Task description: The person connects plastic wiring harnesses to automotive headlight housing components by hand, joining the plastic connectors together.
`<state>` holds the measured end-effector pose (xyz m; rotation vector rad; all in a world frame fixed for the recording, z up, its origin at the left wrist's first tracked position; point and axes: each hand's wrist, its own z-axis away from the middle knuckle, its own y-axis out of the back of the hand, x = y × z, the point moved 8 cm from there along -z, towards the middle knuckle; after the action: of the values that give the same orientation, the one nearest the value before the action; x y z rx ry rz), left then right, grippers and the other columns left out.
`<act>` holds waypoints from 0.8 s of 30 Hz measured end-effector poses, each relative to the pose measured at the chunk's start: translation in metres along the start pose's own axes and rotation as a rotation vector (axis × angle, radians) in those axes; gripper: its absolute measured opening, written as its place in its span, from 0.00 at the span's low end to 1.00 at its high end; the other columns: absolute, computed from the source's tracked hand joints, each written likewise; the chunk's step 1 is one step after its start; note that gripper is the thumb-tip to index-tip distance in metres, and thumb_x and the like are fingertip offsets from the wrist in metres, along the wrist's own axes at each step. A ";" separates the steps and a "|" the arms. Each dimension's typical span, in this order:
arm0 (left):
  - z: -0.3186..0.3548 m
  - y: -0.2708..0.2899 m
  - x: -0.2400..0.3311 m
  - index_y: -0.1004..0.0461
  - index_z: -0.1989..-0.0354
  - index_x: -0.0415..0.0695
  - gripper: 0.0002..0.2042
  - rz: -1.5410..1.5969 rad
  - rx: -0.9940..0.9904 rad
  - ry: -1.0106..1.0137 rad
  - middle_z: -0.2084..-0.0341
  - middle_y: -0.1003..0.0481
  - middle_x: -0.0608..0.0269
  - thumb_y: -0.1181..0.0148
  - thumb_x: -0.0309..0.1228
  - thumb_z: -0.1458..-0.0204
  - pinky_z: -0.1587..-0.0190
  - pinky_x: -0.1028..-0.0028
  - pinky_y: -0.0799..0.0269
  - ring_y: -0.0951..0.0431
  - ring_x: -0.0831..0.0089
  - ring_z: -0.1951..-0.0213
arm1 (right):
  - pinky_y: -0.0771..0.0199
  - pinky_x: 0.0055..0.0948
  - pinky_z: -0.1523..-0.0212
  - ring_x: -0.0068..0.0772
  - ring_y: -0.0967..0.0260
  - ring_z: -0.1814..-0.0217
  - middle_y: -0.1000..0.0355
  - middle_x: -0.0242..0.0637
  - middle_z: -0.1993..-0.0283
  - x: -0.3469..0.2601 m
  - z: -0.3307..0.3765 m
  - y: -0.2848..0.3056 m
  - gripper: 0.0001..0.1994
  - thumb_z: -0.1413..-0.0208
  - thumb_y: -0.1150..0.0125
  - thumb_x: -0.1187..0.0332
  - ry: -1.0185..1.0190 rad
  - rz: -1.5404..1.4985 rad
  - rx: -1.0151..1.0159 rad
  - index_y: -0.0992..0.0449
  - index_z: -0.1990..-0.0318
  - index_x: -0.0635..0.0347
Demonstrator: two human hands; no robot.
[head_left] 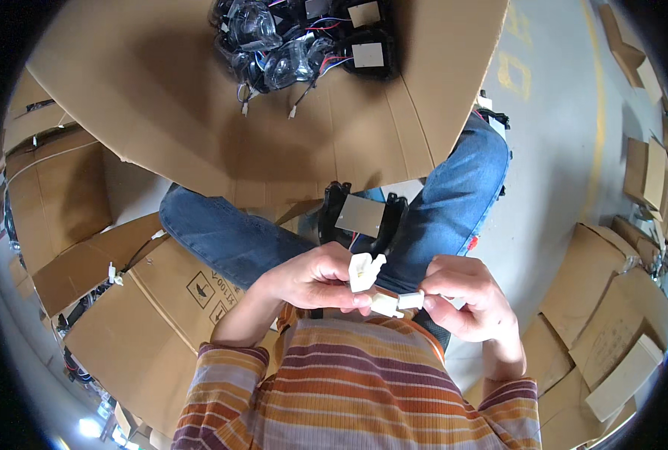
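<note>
My left hand (313,279) grips white plastic connectors (366,271) just above my lap; one sticks up, another (385,304) points right. My right hand (465,296) pinches a small white plug (411,301) that meets the left connector end to end. Both hands hover over my jeans. Between my knees sits a black lamp housing (360,219) with a grey plate on its back. Thin red and black wires run from it toward my hands.
A large cardboard sheet (199,97) lies across my knees, with a pile of black lamp units and clear bags (304,41) at its far edge. Cardboard boxes (124,315) stand at my left, more boxes (619,315) at my right on the grey floor.
</note>
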<state>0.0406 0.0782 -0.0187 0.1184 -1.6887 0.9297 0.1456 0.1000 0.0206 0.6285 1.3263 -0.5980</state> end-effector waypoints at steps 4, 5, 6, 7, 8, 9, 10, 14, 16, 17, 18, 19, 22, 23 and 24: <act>0.000 0.001 -0.001 0.31 0.80 0.36 0.10 -0.012 0.022 0.033 0.85 0.31 0.60 0.49 0.29 0.52 0.83 0.75 0.42 0.33 0.71 0.85 | 0.44 0.27 0.83 0.32 0.41 0.81 0.37 0.35 0.81 -0.004 0.008 -0.002 0.03 0.60 0.50 0.80 0.029 -0.007 0.013 0.32 0.76 0.65; -0.002 0.000 0.001 0.31 0.80 0.37 0.10 -0.125 0.021 0.047 0.85 0.31 0.60 0.49 0.30 0.52 0.83 0.75 0.42 0.34 0.71 0.85 | 0.44 0.27 0.83 0.31 0.41 0.81 0.37 0.35 0.81 -0.004 0.010 -0.001 0.03 0.61 0.50 0.81 0.012 0.002 0.026 0.32 0.76 0.65; -0.003 -0.001 0.002 0.31 0.80 0.37 0.09 -0.240 0.023 0.062 0.86 0.31 0.61 0.49 0.30 0.53 0.83 0.75 0.43 0.34 0.71 0.85 | 0.44 0.27 0.83 0.31 0.41 0.81 0.37 0.35 0.81 -0.005 0.011 -0.001 0.03 0.61 0.50 0.81 0.010 0.000 0.027 0.32 0.76 0.65; -0.003 -0.001 0.001 0.31 0.80 0.38 0.09 -0.238 0.039 0.016 0.86 0.31 0.62 0.48 0.30 0.53 0.83 0.76 0.43 0.35 0.72 0.85 | 0.44 0.27 0.83 0.31 0.41 0.81 0.37 0.35 0.82 -0.005 0.012 0.000 0.03 0.62 0.49 0.81 -0.005 0.047 0.042 0.32 0.77 0.65; -0.002 -0.002 0.000 0.31 0.80 0.38 0.09 -0.237 0.038 0.018 0.86 0.31 0.62 0.48 0.30 0.53 0.83 0.76 0.43 0.35 0.72 0.85 | 0.43 0.27 0.83 0.32 0.41 0.81 0.37 0.35 0.82 -0.005 0.013 0.001 0.03 0.63 0.49 0.81 -0.020 0.093 0.055 0.32 0.77 0.65; -0.002 -0.001 -0.001 0.32 0.81 0.38 0.09 -0.193 0.044 0.033 0.86 0.31 0.62 0.47 0.30 0.53 0.83 0.76 0.43 0.35 0.72 0.86 | 0.43 0.27 0.83 0.32 0.41 0.81 0.37 0.35 0.82 -0.006 0.014 0.000 0.03 0.63 0.49 0.81 -0.020 0.094 0.058 0.32 0.77 0.65; -0.001 0.000 -0.003 0.33 0.81 0.38 0.09 -0.149 0.051 0.048 0.86 0.31 0.62 0.47 0.29 0.53 0.84 0.77 0.43 0.35 0.73 0.86 | 0.43 0.28 0.82 0.32 0.40 0.81 0.37 0.35 0.82 -0.006 0.014 0.000 0.03 0.64 0.49 0.81 -0.025 0.145 0.066 0.32 0.78 0.64; -0.006 -0.004 -0.011 0.34 0.82 0.38 0.09 -0.150 0.028 0.152 0.86 0.31 0.63 0.48 0.28 0.53 0.83 0.78 0.43 0.34 0.77 0.85 | 0.42 0.30 0.82 0.35 0.39 0.81 0.40 0.35 0.83 -0.005 0.014 -0.005 0.04 0.64 0.46 0.79 -0.016 0.195 0.078 0.34 0.78 0.61; -0.008 -0.003 -0.006 0.33 0.79 0.37 0.08 -0.228 -0.008 0.135 0.84 0.31 0.63 0.49 0.27 0.52 0.83 0.78 0.42 0.33 0.77 0.84 | 0.40 0.30 0.81 0.35 0.39 0.81 0.38 0.35 0.83 -0.004 0.014 -0.005 0.04 0.64 0.47 0.80 -0.045 0.192 0.082 0.34 0.78 0.61; -0.008 -0.005 -0.007 0.33 0.79 0.37 0.08 -0.226 -0.008 0.136 0.84 0.31 0.63 0.49 0.27 0.52 0.83 0.78 0.42 0.33 0.77 0.84 | 0.40 0.30 0.81 0.35 0.38 0.80 0.38 0.35 0.82 -0.004 0.014 -0.003 0.04 0.64 0.47 0.80 -0.048 0.217 0.102 0.34 0.78 0.61; -0.007 -0.002 -0.008 0.31 0.76 0.36 0.06 -0.204 0.064 0.135 0.84 0.31 0.64 0.49 0.27 0.52 0.82 0.80 0.44 0.36 0.80 0.84 | 0.40 0.30 0.81 0.35 0.38 0.80 0.37 0.35 0.82 -0.004 0.012 0.000 0.04 0.65 0.47 0.80 -0.047 0.242 0.121 0.34 0.78 0.61; -0.006 0.001 -0.009 0.29 0.72 0.35 0.06 -0.182 0.136 0.133 0.84 0.32 0.65 0.48 0.27 0.51 0.82 0.82 0.45 0.38 0.84 0.83 | 0.40 0.30 0.81 0.35 0.38 0.80 0.37 0.36 0.82 -0.003 0.012 0.002 0.05 0.65 0.47 0.80 -0.058 0.241 0.130 0.33 0.78 0.62; -0.004 0.001 -0.010 0.30 0.65 0.37 0.08 -0.217 0.276 0.141 0.83 0.33 0.64 0.54 0.27 0.48 0.79 0.79 0.43 0.39 0.81 0.82 | 0.41 0.30 0.81 0.36 0.38 0.81 0.37 0.37 0.83 0.001 0.021 0.013 0.04 0.64 0.48 0.81 -0.100 0.235 0.180 0.33 0.78 0.63; -0.002 0.003 -0.013 0.32 0.62 0.37 0.09 -0.140 0.316 0.185 0.82 0.34 0.63 0.56 0.25 0.48 0.76 0.78 0.41 0.37 0.79 0.81 | 0.41 0.29 0.81 0.36 0.38 0.81 0.38 0.37 0.83 0.002 0.024 0.018 0.03 0.64 0.48 0.81 -0.124 0.215 0.178 0.32 0.78 0.64; -0.001 0.003 -0.012 0.32 0.62 0.37 0.09 -0.143 0.317 0.183 0.82 0.34 0.63 0.56 0.25 0.48 0.76 0.78 0.41 0.37 0.79 0.81 | 0.41 0.29 0.81 0.36 0.38 0.81 0.38 0.37 0.83 0.002 0.027 0.019 0.03 0.64 0.48 0.81 -0.120 0.217 0.179 0.32 0.78 0.64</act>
<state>0.0446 0.0762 -0.0305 0.3514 -1.3386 1.0602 0.1778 0.0941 0.0236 0.8571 1.0837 -0.5711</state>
